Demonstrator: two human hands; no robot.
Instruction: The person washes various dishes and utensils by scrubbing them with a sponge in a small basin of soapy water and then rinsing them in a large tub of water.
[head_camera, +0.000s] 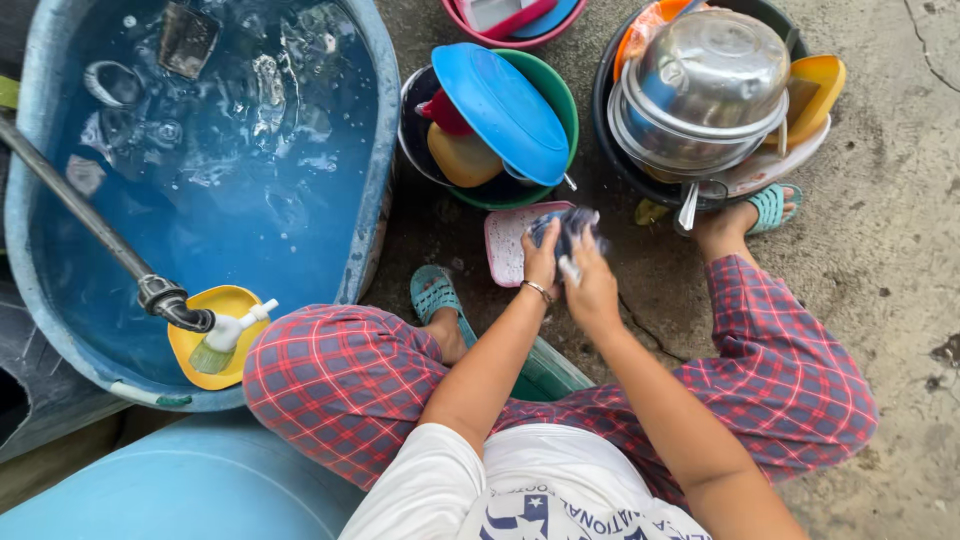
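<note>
Head view, centre frame: left hand (541, 262) and right hand (592, 290) both clasp a dark scrubbing cloth (567, 232) over the pink tray (503, 243). Wet, soapy grip, so the tray could slip onto the concrete floor (880, 250).

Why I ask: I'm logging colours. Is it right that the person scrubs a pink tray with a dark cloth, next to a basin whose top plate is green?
Not quite. The head view shows the top plate is blue; only the basin under it is green. The rest holds: both hands, left hand and right hand, work a dark cloth on the pink tray.
</note>
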